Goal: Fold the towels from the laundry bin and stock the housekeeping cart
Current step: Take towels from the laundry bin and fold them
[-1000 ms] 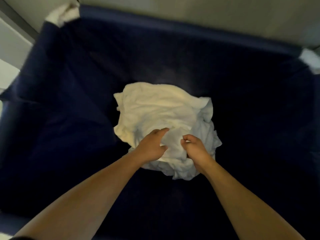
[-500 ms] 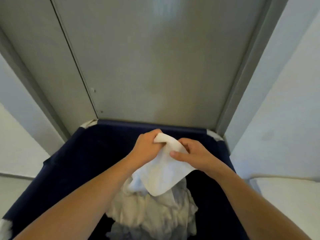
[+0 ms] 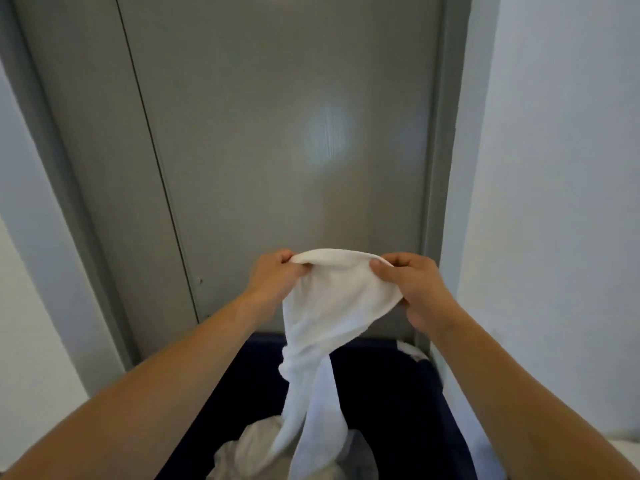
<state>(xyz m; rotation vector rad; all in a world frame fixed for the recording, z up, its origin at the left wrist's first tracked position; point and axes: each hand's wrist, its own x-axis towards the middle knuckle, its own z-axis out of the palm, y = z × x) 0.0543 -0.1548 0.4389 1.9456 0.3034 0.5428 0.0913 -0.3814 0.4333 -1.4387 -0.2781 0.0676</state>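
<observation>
The towel (image 3: pixel 332 306) was pinched at its top edge by the left hand (image 3: pixel 277 278) and right hand (image 3: pixel 412 289), hanging straight down toward the laundry bin (image 3: pixel 391 393).

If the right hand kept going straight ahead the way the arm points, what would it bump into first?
Most likely the grey door straight ahead. The right hand, gripping the white towel, reaches forward over the blue bin, with nothing visible between. How far off the door stands is hard to judge.

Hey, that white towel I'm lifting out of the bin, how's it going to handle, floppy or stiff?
Probably very floppy: the white towel sags between the left hand and right hand and hangs twisted into the bin. Likely light, since pinches hold it. Its tail may drag the pile.
</observation>
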